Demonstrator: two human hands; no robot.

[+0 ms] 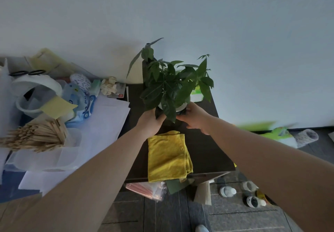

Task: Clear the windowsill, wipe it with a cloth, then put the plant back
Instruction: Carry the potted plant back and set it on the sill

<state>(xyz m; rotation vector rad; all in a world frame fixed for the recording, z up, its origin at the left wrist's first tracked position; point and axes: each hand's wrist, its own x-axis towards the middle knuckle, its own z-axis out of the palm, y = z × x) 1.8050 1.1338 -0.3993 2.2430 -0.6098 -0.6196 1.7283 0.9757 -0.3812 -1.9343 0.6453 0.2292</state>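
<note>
A leafy green plant (171,85) in a pale pot stands over the dark surface (204,150) against the white wall. My left hand (151,121) grips the pot's left side and my right hand (196,116) grips its right side. The pot itself is mostly hidden by leaves and fingers. A folded yellow cloth (168,159) lies on the same dark surface, just nearer to me than the plant, touching neither hand.
To the left a cluttered table holds white paper sheets (106,121), a bundle of wooden sticks (36,135), a white tub (36,90) and tissue packs. A green-white box (197,94) sits behind the plant. Shoes (253,201) and a plastic packet (148,189) lie on the grey floor.
</note>
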